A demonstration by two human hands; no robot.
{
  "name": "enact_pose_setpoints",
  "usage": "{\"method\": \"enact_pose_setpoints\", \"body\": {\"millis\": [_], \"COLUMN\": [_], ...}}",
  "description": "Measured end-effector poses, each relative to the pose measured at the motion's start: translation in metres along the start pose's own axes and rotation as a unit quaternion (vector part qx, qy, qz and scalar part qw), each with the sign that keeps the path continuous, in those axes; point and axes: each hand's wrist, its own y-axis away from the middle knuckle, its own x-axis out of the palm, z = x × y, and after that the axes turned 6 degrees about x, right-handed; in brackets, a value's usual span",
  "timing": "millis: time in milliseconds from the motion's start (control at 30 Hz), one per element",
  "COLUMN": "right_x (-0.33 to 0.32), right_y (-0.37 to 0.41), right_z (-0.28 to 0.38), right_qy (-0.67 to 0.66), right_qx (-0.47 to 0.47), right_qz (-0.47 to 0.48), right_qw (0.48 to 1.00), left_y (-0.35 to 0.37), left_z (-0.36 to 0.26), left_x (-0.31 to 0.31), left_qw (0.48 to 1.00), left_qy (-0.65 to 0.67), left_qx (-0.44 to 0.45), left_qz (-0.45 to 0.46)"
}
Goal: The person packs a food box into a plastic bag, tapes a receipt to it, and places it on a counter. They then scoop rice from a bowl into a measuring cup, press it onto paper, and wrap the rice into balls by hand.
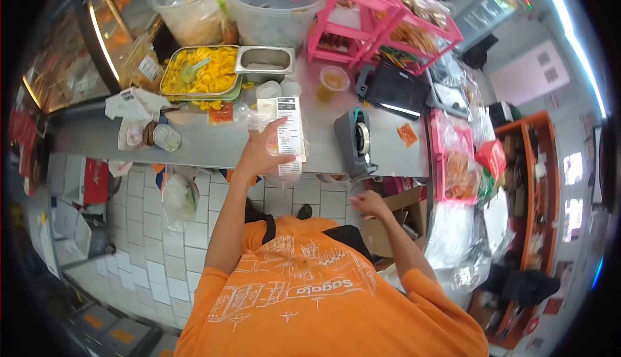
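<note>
My left hand (pixel 260 151) is closed around a clear plastic-wrapped package (pixel 264 122) at the counter's front edge, thumb and fingers spanning a long printed receipt (pixel 288 128) on top of it. What the package contains is mostly hidden. Lower and to the right, beyond the counter edge, my right hand (pixel 369 205) hangs in the air with loosely bent fingers. Nothing shows in it. Nearest to it on the counter stands a grey tape dispenser (pixel 352 142) with a roll of tape.
A metal tray (pixel 166 88) of yellow food with a spoon and a steel pan (pixel 288 66) stand behind. Large plastic tubs (pixel 278 14), a cup (pixel 333 80), a black device (pixel 401 85) and a pink rack (pixel 381 17) line the back. A cardboard box (pixel 414 211) sits under the counter.
</note>
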Motion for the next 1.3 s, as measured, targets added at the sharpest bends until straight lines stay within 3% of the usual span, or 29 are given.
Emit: {"method": "enact_pose_setpoints", "body": {"millis": [33,67,100,133,200,233,300,333,567,633,667,733,767,800,833,900,933,967,1000,1033,1067,1133,1200,1267,1300], "right_x": [0.025,-0.033,-0.047,-0.047,-0.047,-0.045,-0.041,-0.041,-0.074,-0.085,-0.094,-0.103,-0.089,-0.074,-0.064,-0.027,-0.003,0.055,0.036,0.056,0.061,0.037,0.062,0.04,0.037], "right_y": [-0.002,0.01,0.0,-0.023,-0.059,-0.069,-0.081,-0.083,-0.078,-0.074,-0.073,-0.068,-0.066,-0.063,-0.056,-0.04,-0.044,-0.08,-0.066,-0.086,-0.091,-0.065,-0.051,0.006,0.031], "right_z": [0.018,0.121,0.173,0.205,0.262,0.278,0.299,0.304,0.299,0.275,0.258,0.226,0.212,0.194,0.181,0.2,0.208,0.175,0.22,0.209,0.211,0.213,0.211,0.22,0.204], "right_qy": [-0.01,-0.096,-0.102,-0.07,0.054,0.053,0.25,0.283,0.412,0.359,0.363,0.116,0.113,-0.054,-0.224,-0.315,-0.415,-0.342,-0.36,-0.33,-0.46,-0.577,-0.579,-0.594,-0.522], "right_qx": [-0.224,-0.067,-0.113,-0.211,-0.173,-0.173,-0.08,-0.103,-0.048,-0.026,-0.027,0.049,0.053,0.087,0.12,0.08,0.091,0.017,-0.001,-0.014,0.037,0.058,0.01,0.01,-0.029], "right_qz": [-0.104,0.113,0.083,0.023,0.048,0.047,0.07,0.027,0.069,-0.054,-0.049,-0.137,-0.139,-0.086,-0.036,-0.022,0.024,0.019,0.0,-0.031,-0.062,0.1,0.034,0.008,-0.067], "right_qw": [0.969,0.987,0.985,0.975,0.982,0.982,0.962,0.953,0.907,0.931,0.93,0.983,0.982,0.991,0.967,0.945,0.905,0.94,0.933,0.943,0.885,0.808,0.814,0.805,0.85], "left_y": [0.004,0.006,0.0,0.0,0.002,0.003,0.001,0.0,0.002,0.003,0.004,0.007,0.004,0.002,0.004,0.004,0.003,0.003,0.003,0.003,0.006,0.018,0.029,0.045,0.045], "left_z": [-0.003,-0.005,-0.008,-0.012,-0.008,-0.007,-0.012,-0.014,-0.006,-0.01,-0.012,-0.012,-0.012,-0.007,0.003,0.028,0.035,0.022,0.031,0.03,0.036,0.038,0.024,-0.004,-0.026], "left_x": [-0.003,-0.006,-0.012,-0.014,-0.012,-0.011,-0.019,-0.022,-0.018,-0.022,-0.023,-0.026,-0.027,-0.024,-0.017,0.001,0.014,0.008,0.014,0.012,0.011,-0.001,-0.01,-0.022,-0.023], "left_qw": [1.0,0.996,0.988,0.993,0.995,0.995,0.992,0.989,0.991,0.991,0.992,0.991,0.99,0.991,0.992,0.985,0.976,0.985,0.989,0.985,0.973,0.983,0.962,0.938,0.935], "left_qy": [0.006,0.066,0.12,0.093,0.068,0.045,0.025,0.035,0.046,0.044,0.036,0.053,0.066,0.065,0.1,0.17,0.214,0.165,0.14,0.17,0.227,0.181,0.272,0.344,0.347], "left_qx": [-0.016,-0.054,-0.081,-0.057,-0.065,-0.071,-0.091,-0.108,-0.099,-0.103,-0.104,-0.103,-0.095,-0.087,-0.053,-0.019,-0.021,0.006,0.007,-0.01,0.011,0.026,-0.003,-0.01,0.004], "left_qz": [-0.004,0.029,0.058,0.048,0.046,0.048,0.078,0.096,0.077,0.067,0.061,0.072,0.08,0.083,0.053,-0.007,-0.034,-0.052,-0.039,-0.035,-0.032,-0.016,0.017,0.052,0.07]}}
